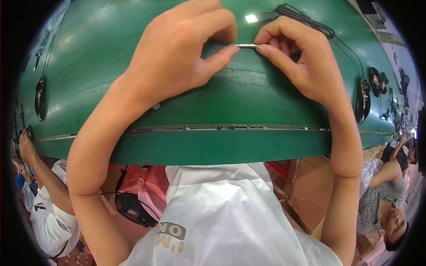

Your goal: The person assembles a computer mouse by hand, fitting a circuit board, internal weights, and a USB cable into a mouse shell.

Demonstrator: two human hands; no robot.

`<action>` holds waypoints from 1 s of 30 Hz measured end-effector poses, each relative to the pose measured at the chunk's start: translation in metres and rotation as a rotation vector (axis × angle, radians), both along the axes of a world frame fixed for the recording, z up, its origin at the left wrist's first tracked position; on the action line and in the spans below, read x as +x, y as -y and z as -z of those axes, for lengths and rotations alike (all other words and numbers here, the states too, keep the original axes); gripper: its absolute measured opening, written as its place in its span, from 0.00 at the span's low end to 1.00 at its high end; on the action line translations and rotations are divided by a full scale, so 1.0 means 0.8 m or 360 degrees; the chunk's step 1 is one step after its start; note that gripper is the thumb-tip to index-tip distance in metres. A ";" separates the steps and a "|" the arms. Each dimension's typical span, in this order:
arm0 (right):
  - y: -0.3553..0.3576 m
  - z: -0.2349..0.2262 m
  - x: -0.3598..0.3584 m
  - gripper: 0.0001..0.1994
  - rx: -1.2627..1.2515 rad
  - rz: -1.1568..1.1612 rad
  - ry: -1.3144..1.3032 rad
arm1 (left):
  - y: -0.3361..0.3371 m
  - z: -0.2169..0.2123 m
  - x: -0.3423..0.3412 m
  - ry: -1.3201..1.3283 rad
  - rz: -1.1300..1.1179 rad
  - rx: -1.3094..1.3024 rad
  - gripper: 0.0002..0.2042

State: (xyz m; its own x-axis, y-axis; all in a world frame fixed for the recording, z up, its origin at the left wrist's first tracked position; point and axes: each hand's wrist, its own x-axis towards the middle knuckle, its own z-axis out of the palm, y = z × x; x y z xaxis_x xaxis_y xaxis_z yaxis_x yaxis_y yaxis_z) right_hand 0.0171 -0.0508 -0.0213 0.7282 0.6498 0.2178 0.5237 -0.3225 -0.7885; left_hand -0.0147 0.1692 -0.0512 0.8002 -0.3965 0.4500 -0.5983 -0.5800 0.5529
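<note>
Thin silver metal pin [245, 45] sits near 12 o'clock of the view, held level just above the green worktop [230, 106], between both hands. Left hand [177, 57] at 11 o'clock: grip closed, thumb and forefinger tips pinching the pin's left end, other fingers curled over. Right hand [301, 57] at 1 o'clock: grip closed, thumb and forefinger pinching the pin's right end, remaining fingers tucked in. Both forearms come up from the lower edge, crossing the worktop's front rim. Black coiled cable [306, 20] lies on the worktop at 1 o'clock, just behind the right hand, running off toward 3 o'clock. Small black oval parts [363, 99] rest at 3 o'clock; another black oval part [40, 98] at 9 o'clock. White shirt [222, 213] fills 6 o'clock. Pink bag [144, 188] at 7 o'clock under the worktop. Brown cardboard boxes [313, 190] at 4 o'clock. Other people sit at 8 and 4 o'clock.
</note>
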 end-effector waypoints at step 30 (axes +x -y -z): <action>-0.006 0.010 -0.001 0.07 -0.0273 -0.0080 0.0107 | -0.008 -0.008 0.000 0.0149 0.0069 -0.0035 0.10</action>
State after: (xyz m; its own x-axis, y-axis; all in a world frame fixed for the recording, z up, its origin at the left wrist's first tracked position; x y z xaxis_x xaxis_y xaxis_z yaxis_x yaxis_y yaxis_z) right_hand 0.0161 -0.0457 -0.0289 0.6813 0.7170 0.1475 0.5922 -0.4213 -0.6869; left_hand -0.0150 0.1759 -0.0452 0.7365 -0.4193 0.5308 -0.6723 -0.5405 0.5058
